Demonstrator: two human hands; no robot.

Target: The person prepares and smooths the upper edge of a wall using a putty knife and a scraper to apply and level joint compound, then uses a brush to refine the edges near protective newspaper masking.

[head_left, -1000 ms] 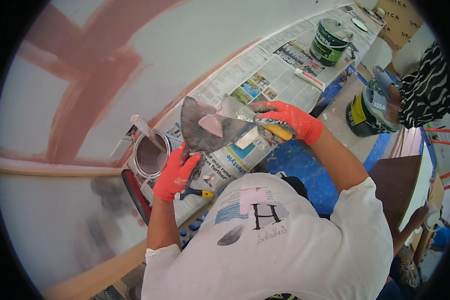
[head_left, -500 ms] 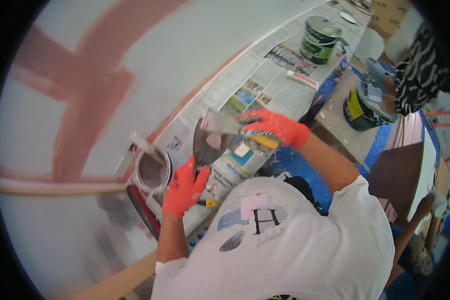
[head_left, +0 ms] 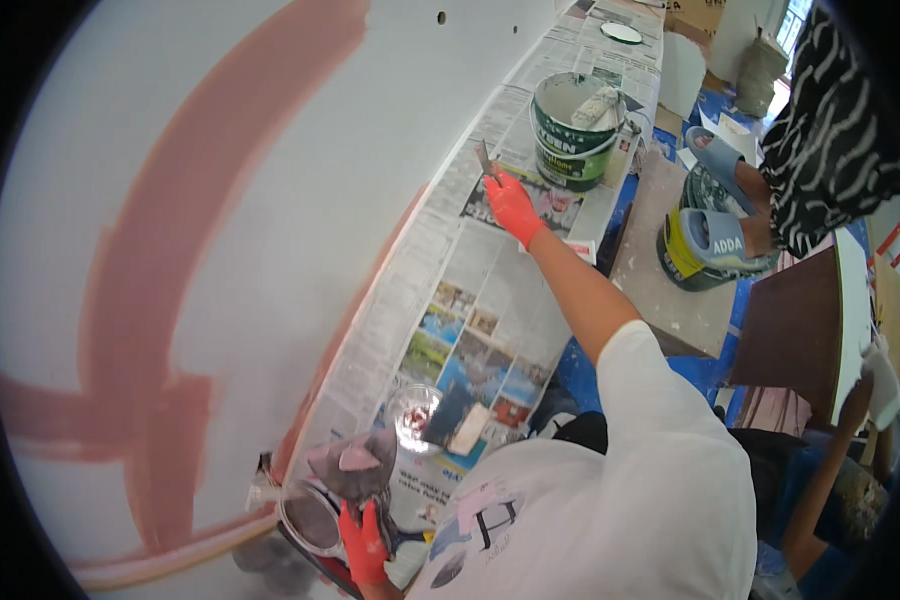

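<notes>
My left hand (head_left: 365,545), in an orange-red glove, grips a wide grey filling blade (head_left: 330,460) with a lump of pink filler (head_left: 360,455) on it. Beside that hand stands an open tin (head_left: 288,515) with a grey-brown inside. Under it lies a tool with a yellow-tipped handle (head_left: 415,537). My right hand (head_left: 515,208), gloved alike, reaches far forward over the newspaper (head_left: 495,270). Its fingers are closed on a narrow putty knife (head_left: 483,158), seen nearly edge-on, its handle hidden. Just right of it is a green-and-white paint bucket (head_left: 575,160) with a roller (head_left: 597,108) inside.
A white wall (head_left: 270,250) with pink filler bands (head_left: 135,300) rises on the left. A clear round lid (head_left: 415,415) and a pale block (head_left: 470,430) lie on the newspaper. At right, a person's sandalled feet (head_left: 725,235) are on a bucket (head_left: 680,260); another person's arm (head_left: 830,475) shows.
My right hand has moved from beside the wide blade to far forward near the paint bucket. My left hand stays near the tin with the blade. The view has shifted.
</notes>
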